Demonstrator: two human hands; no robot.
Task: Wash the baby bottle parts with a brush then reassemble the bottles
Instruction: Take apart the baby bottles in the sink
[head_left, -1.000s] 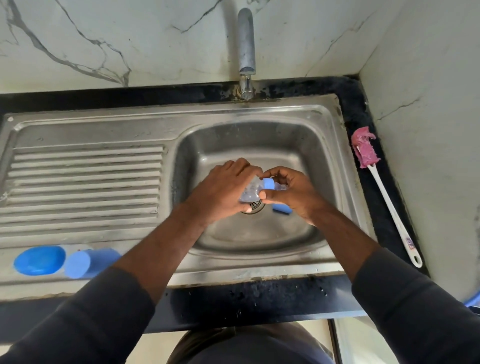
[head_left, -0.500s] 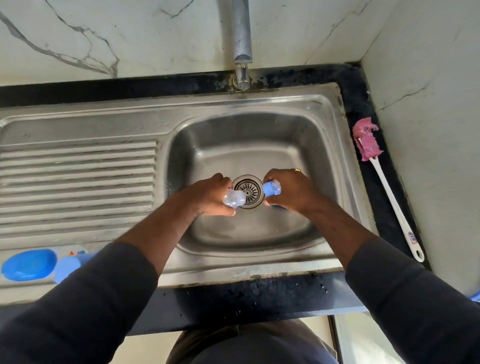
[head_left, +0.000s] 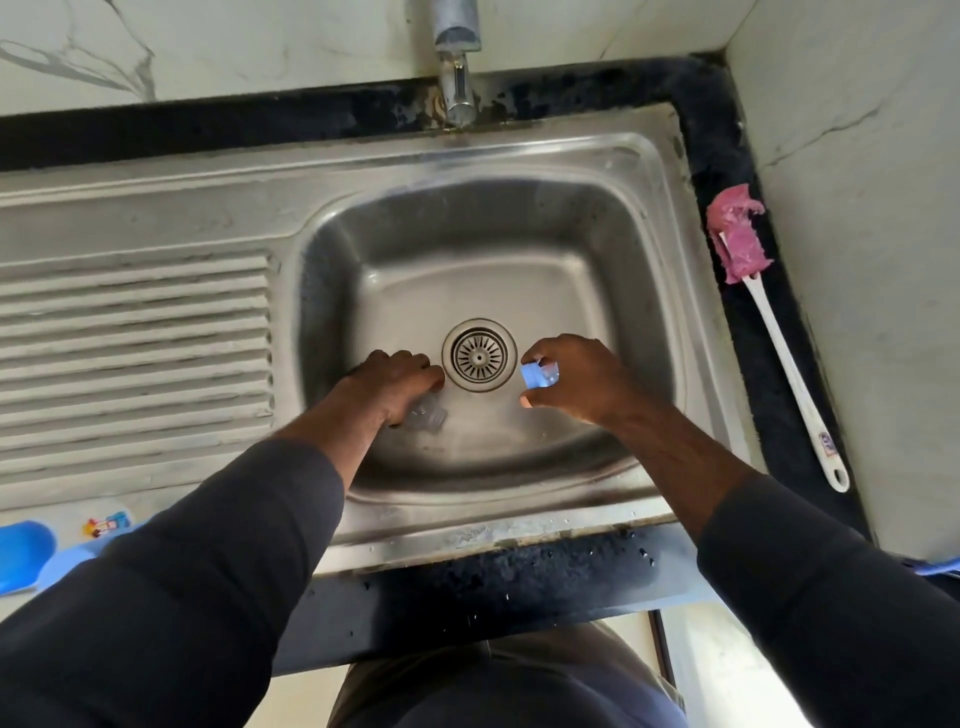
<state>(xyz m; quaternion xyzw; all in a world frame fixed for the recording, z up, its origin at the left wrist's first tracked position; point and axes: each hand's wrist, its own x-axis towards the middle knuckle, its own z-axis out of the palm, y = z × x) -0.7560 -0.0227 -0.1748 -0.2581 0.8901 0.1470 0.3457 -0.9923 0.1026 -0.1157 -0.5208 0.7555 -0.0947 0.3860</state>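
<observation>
Head view, looking down. Nearest: dark sleeves reach forward over the black counter edge. On the sink's near-left rim sits a blue rounded piece, cut by the frame edge. Just beside it is a paler blue piece, partly under the left sleeve. Cannot tell exactly what either one is.

Both hands are down in the steel basin. Left hand is knuckles up, fingers curled over a clear bottle part low in the basin, on the near side of the drain. The part is blurred, shape unclear. Right hand is just right of the drain, thumb and fingertips pinching a small pale-blue and clear piece. Hands apart, drain between them.

Left of the basin: ribbed drainboard. Right, on the black counter strip: bottle brush, white handle, pink head pointing toward the back wall, well apart from both hands. Farthest: metal tap at the back rim, marbled white wall behind.
</observation>
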